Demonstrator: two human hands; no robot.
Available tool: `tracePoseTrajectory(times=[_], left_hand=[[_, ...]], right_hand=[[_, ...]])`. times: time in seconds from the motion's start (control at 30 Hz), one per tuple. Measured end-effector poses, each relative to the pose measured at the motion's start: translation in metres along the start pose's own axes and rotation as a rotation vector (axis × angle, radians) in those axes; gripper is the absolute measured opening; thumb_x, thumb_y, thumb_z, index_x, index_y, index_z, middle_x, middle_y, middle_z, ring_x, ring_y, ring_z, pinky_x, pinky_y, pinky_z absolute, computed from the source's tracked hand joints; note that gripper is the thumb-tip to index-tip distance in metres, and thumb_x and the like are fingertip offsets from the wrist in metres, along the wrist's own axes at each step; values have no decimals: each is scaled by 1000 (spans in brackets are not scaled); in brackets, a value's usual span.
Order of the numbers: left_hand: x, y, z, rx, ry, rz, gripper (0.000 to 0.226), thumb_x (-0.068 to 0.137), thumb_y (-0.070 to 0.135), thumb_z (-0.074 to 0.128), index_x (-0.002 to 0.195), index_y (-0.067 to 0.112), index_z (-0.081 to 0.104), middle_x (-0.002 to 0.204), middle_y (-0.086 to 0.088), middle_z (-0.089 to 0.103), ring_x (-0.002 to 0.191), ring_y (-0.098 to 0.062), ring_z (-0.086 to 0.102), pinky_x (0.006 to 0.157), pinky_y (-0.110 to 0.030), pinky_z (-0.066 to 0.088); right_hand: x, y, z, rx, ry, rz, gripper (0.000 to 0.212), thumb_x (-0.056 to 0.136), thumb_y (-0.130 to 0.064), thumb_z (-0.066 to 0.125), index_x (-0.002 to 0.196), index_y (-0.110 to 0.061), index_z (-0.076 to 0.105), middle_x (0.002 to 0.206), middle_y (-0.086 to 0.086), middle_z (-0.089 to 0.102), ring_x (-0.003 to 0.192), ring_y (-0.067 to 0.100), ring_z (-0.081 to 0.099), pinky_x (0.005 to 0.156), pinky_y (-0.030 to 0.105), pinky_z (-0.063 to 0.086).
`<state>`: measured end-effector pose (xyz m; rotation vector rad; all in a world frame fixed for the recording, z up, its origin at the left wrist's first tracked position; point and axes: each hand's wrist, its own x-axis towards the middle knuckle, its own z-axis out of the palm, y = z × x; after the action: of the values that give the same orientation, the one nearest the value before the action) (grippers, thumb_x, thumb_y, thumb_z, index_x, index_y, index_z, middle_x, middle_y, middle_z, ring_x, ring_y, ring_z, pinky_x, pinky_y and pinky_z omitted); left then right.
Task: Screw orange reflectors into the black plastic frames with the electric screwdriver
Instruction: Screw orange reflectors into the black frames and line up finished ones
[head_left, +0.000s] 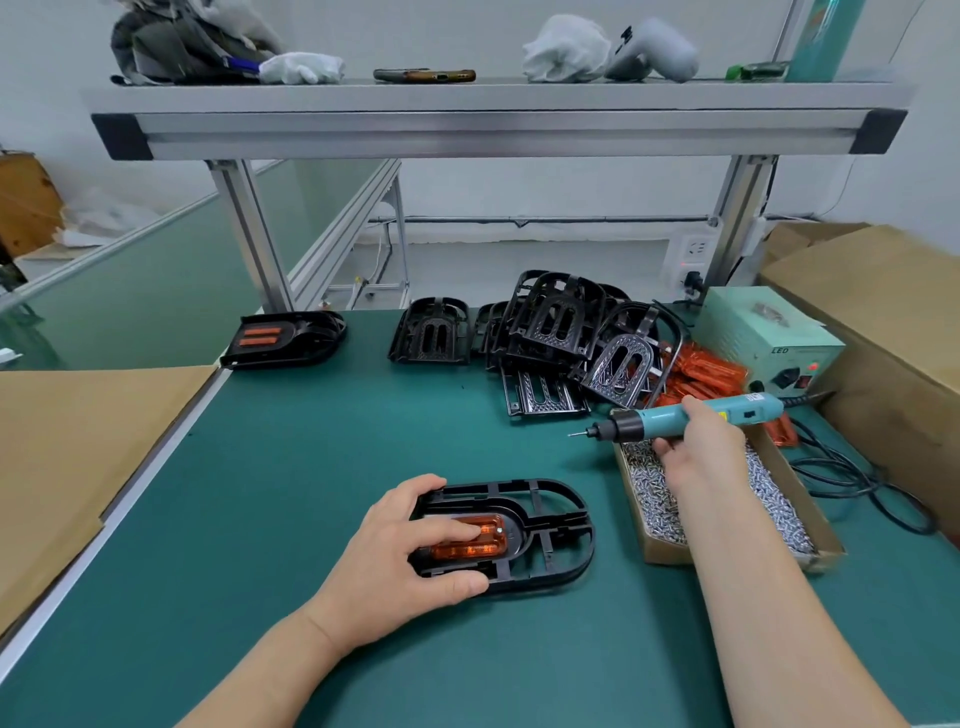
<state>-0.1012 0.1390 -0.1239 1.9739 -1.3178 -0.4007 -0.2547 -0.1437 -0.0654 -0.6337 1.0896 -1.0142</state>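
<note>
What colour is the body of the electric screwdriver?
The electric screwdriver body is teal, its nose black; head view.

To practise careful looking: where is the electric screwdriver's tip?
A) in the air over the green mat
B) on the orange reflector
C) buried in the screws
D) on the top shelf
A: the right hand holds the electric screwdriver level, tip over the green mat, apart from the orange reflector.

left hand (395, 551) presses orange reflector (467, 538) into black frame (540, 540) | right hand (696, 447) grips screwdriver (675, 418)
</note>
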Motion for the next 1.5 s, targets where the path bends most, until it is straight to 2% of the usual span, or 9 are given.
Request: tracePoseTrajectory(times=[0.13, 0.3, 0.4, 0.5, 0.6, 0.73, 0.83, 1.3, 1.5], left_hand=[[0, 0, 0, 4, -5, -7, 47, 61, 83, 66, 106, 67, 62, 147, 31, 26, 141, -6, 31, 117, -40, 31], [-1, -1, 0, 2, 7, -3, 52, 58, 91, 60, 105, 68, 62, 147, 30, 27, 141, -7, 31, 117, -40, 32], [-1, 0, 1, 0, 9, -4, 50, 59, 87, 64, 105, 67, 62, 147, 30, 28, 141, -6, 30, 117, -40, 32], [-1, 0, 1, 9, 6, -6, 46, 61, 81, 66, 105, 68, 61, 147, 31, 27, 141, -6, 29, 117, -40, 31], [-1, -1, 1, 16, 7, -5, 47, 62, 81, 66, 107, 67, 61, 147, 30, 27, 141, -6, 30, 117, -40, 32], [-2, 1, 1, 23, 4, -6, 48, 62, 81, 66, 108, 67, 60, 148, 32, 26, 142, -5, 29, 117, -39, 31], [-1, 1, 1, 24, 6, -9, 47, 63, 79, 67, 108, 67, 61, 148, 32, 26, 142, -5, 28, 117, -39, 31], [-2, 4, 0, 21, -6, -31, 49, 62, 80, 66, 109, 68, 60, 149, 30, 26, 142, -5, 28, 117, -39, 31], [-4, 8, -2, 13, 0, -48, 48, 64, 77, 65, 111, 67, 60, 153, 27, 27, 144, -4, 24, 119, -39, 28]], right_hand=[[-5, -2, -5, 58, -28, 7, 38, 100, -3, 53, 136, -7, 43, 126, 14, 57, 106, 24, 59, 77, 31, 49], [-19, -2, -24, -11, -63, -37, 42, 99, 2, 51, 139, 5, 39, 134, 22, 56, 111, 25, 61, 97, 33, 48], [-28, 1, -41, -550, -54, -269, 50, 97, -9, 55, 145, -4, 39, 125, 9, 58, 93, 19, 60, 89, 40, 42], [-26, 1, -56, -1388, -80, -571, 43, 94, -26, 64, 135, -13, 58, 127, 10, 59, 112, 28, 57, 92, 41, 45], [-27, 4, -59, -1680, -117, -529, 43, 90, -39, 70, 128, -19, 63, 126, 10, 55, 115, 31, 57, 92, 41, 47], [-25, 5, -57, -1606, -106, -604, 9, 88, -31, 74, 86, -26, 67, 100, 3, 66, 88, 26, 55, 79, 36, 48], [-22, 8, -58, -1556, -76, -647, 17, 88, -26, 73, 72, -24, 66, 81, -2, 64, 78, 24, 52, 68, 32, 41], [-22, 10, -62, -1277, -34, -760, 17, 86, -21, 74, 70, -23, 69, 71, -8, 64, 75, 23, 57, 68, 32, 39], [-39, 16, -47, -963, -190, -774, 11, 87, -14, 74, 83, -24, 76, 73, -15, 69, 69, 4, 60, 65, 15, 37]])
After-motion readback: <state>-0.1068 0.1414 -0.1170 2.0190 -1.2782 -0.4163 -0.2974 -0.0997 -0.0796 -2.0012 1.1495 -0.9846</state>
